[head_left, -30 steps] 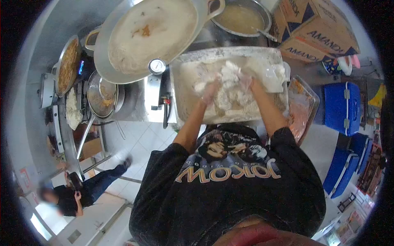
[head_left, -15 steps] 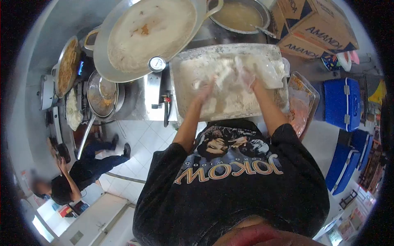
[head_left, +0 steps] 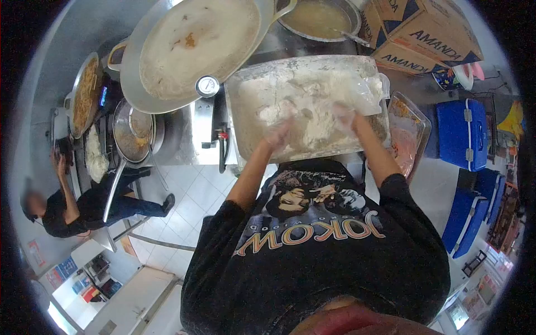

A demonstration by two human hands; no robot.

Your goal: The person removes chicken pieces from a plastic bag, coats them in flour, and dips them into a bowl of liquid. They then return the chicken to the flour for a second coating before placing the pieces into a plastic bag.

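Note:
A large rectangular metal tray holds white flour spread over its bottom. My left hand, in a thin clear plastic glove, is over the flour on the left with its fingers stretched out. To the right, my right hand, gloved as well, is low at the flour, its fingers apart and slightly blurred. Between the two hands lies a lumpy flour-coated heap; what is under the coating cannot be made out. A clear plastic bag with pale powder rests on the tray's right side.
A wide pan of foamy liquid with a dial thermometer stands left. A bowl of cloudy liquid is behind the tray. Cardboard boxes and blue coolers are at right. Another person works at left, near a strainer.
My hands have moved apart and nearer to me, and the whitish mass between them now lies heaped in the flour. The other person at left has shifted towards the counter.

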